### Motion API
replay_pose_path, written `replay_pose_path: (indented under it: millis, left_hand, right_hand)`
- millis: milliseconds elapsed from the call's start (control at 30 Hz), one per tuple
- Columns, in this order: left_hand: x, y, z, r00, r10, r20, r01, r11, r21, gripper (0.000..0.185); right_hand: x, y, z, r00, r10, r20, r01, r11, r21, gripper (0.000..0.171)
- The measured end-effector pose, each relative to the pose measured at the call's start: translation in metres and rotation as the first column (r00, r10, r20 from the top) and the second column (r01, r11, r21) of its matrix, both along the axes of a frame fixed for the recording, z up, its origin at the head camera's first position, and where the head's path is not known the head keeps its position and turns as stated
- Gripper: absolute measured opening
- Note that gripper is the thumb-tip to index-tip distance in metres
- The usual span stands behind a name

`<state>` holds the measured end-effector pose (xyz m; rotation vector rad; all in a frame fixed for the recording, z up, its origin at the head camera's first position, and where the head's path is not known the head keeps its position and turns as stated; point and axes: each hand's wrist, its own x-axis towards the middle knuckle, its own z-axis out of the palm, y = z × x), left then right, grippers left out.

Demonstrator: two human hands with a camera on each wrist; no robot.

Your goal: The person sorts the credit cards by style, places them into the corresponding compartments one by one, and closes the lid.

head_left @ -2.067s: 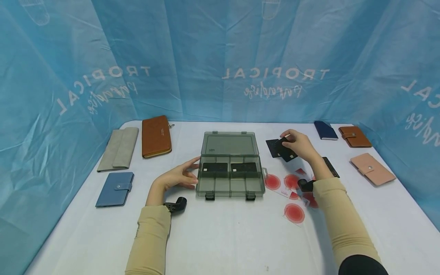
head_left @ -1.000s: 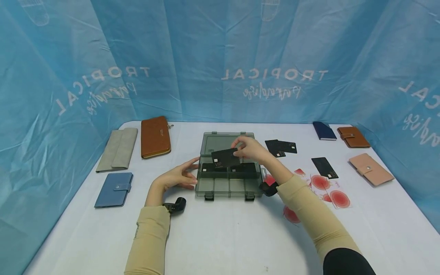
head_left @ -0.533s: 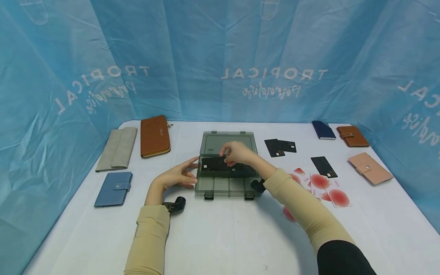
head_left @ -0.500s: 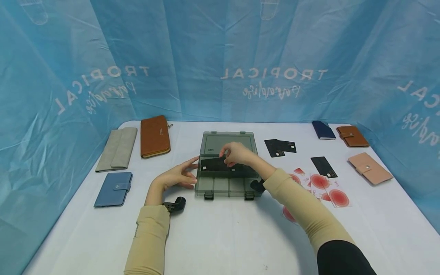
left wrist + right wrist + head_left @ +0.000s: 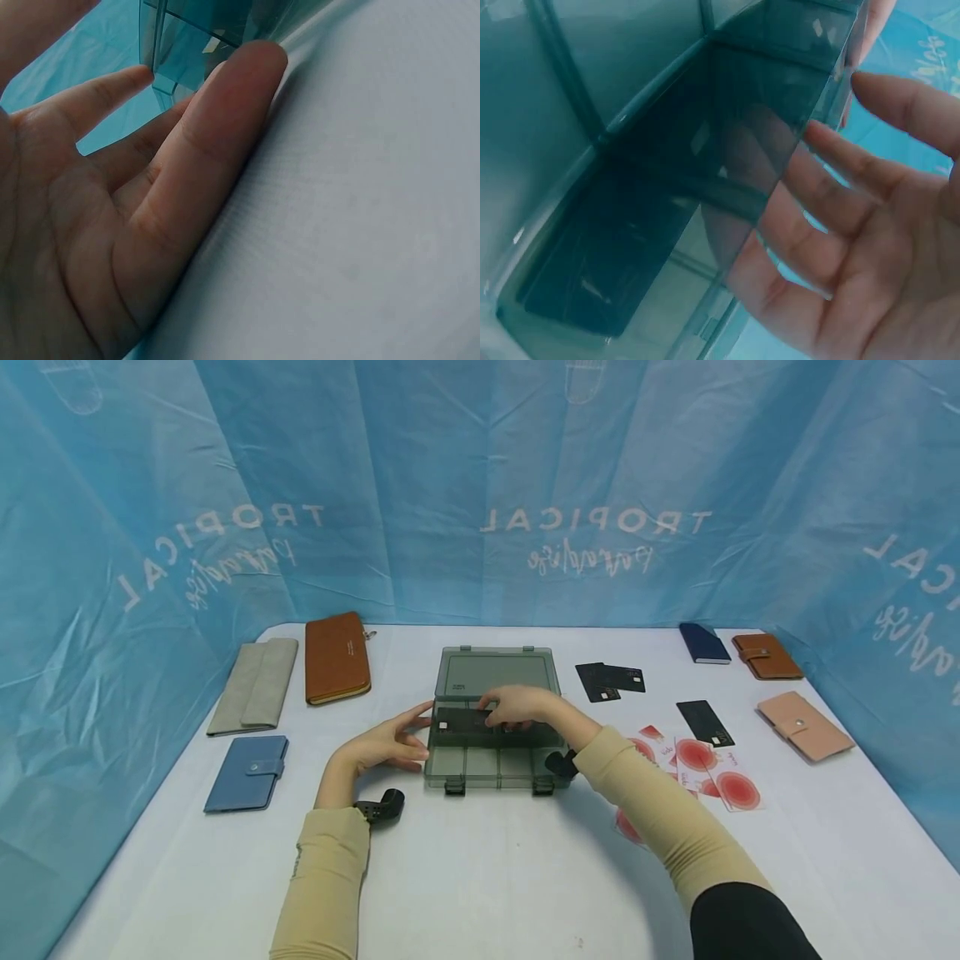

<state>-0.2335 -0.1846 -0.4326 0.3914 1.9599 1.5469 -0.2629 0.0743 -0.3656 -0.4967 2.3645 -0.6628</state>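
Note:
A translucent grey-green divided box (image 5: 482, 767) lies with its lid open. My left hand (image 5: 382, 745), fingers spread and fairly straight, touches the box's left wall; the left wrist view shows its thumb against the wall. Over the back row reaches my right hand (image 5: 521, 706), fingertips down at a black card (image 5: 459, 723) lying in the back left compartment. Another black card (image 5: 536, 737) lies in the back right compartment, partly hidden by that hand. From the right wrist, the fingers of the hand (image 5: 870, 217) look loosely bent at the box's edge, with no card visible between them.
Right of the box are two overlapping black cards (image 5: 609, 678), a single black card (image 5: 705, 723) and several red-and-white cards (image 5: 697, 756). Wallets and notebooks line both sides, including a brown zip wallet (image 5: 337, 658), blue wallet (image 5: 246, 773) and pink wallet (image 5: 805, 725).
My right hand has picked a black card from the right, carried it left to the box and lowered it into the back left compartment. The left hand has stayed at the box's side.

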Motion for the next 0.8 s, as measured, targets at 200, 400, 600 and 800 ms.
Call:
replay_pose_path:
  millis: [200, 400, 600, 800]
  left_hand:
    - [0.0, 0.001, -0.001, 1.0, 0.003, -0.001, -0.003, 1.0, 0.007, 0.089]
    - [0.0, 0.0, -0.002, 1.0, 0.003, -0.011, -0.003, 1.0, -0.004, 0.089]
    - [-0.001, -0.003, -0.003, 1.0, -0.005, -0.018, 0.005, 1.0, -0.006, 0.091]
    - [0.0, -0.001, -0.002, 1.0, -0.007, -0.013, 0.007, 1.0, 0.002, 0.091]
  right_hand:
    - [-0.005, 0.021, 0.003, 0.999, -0.041, -0.022, 0.037, 0.989, -0.145, 0.041]
    - [-0.023, 0.07, 0.005, 0.943, -0.247, -0.222, 0.176, 0.939, -0.296, 0.032]
    - [-0.046, 0.118, -0.014, 0.862, -0.301, -0.408, 0.247, 0.952, -0.182, 0.032]
    - [-0.059, 0.148, -0.033, 0.889, -0.225, -0.399, 0.256, 0.966, 0.026, 0.055]
